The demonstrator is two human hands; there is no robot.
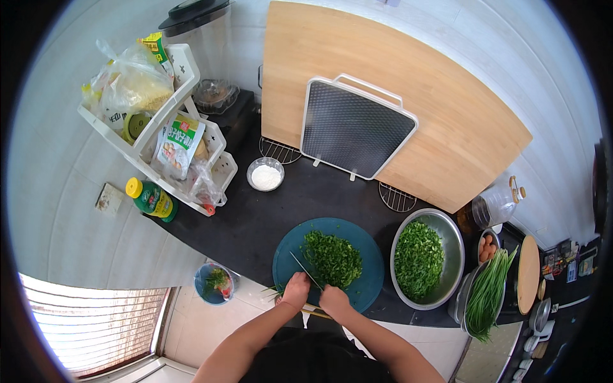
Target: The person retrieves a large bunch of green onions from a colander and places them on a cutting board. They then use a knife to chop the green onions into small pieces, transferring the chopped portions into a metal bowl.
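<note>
A round teal cutting board [370, 255] lies at the counter's front edge with a heap of chopped green chives [333, 258] on it. My right hand [335, 301] is closed round the handle end of a knife [302, 267], whose blade slants up and left along the heap's left side. Beside the blade, at the board's near left, my left hand [295, 290] is closed with its fingers curled in; what it holds, if anything, is hidden. Thin green and pale bits stick out left of that hand. Right of the board, a steel bowl [458, 255] holds more chopped greens [418, 260].
Whole chives [490, 293] fill a container at the right, near a bowl of eggs [488, 247] and an oil jug [498, 203]. A small bowl of white powder [265, 174] stands behind the board. A white rack [147, 150] and green bottle [153, 199] are left; a bin [216, 283] stands below.
</note>
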